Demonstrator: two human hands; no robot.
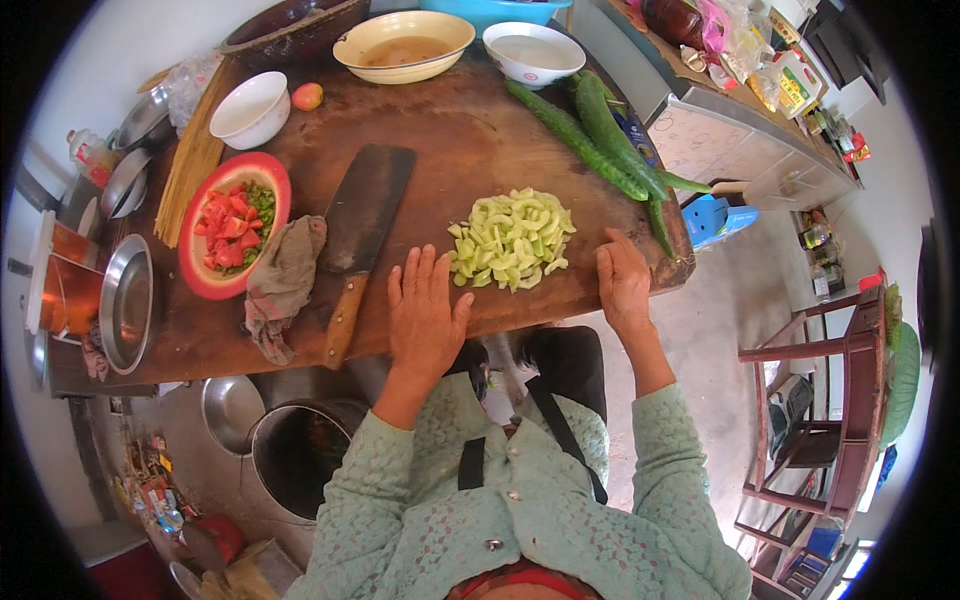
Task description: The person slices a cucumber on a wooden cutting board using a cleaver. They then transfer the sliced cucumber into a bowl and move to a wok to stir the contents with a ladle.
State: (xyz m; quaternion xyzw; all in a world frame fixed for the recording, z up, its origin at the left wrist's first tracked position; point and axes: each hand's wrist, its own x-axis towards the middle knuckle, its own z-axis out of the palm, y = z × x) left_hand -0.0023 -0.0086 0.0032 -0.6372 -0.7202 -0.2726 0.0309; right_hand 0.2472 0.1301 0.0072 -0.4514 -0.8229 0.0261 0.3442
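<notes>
A heap of pale green sliced vegetable pieces lies on the wooden table between my hands. My left hand rests flat on the wood just left of the heap, fingers stretched out and holding nothing. Right of the heap, my right hand touches the table near its front edge, its fingers partly curled with nothing visible in them. A cleaver lies left of my left hand, its wooden handle toward me. Beside the cleaver is a crumpled grey cloth. Whole cucumbers lie at the right.
A red-rimmed plate holds chopped tomato and green bits. Behind it stand a white bowl, a tomato, a yellowish basin and another white bowl. Metal basins sit at the left; a dark bucket stands below.
</notes>
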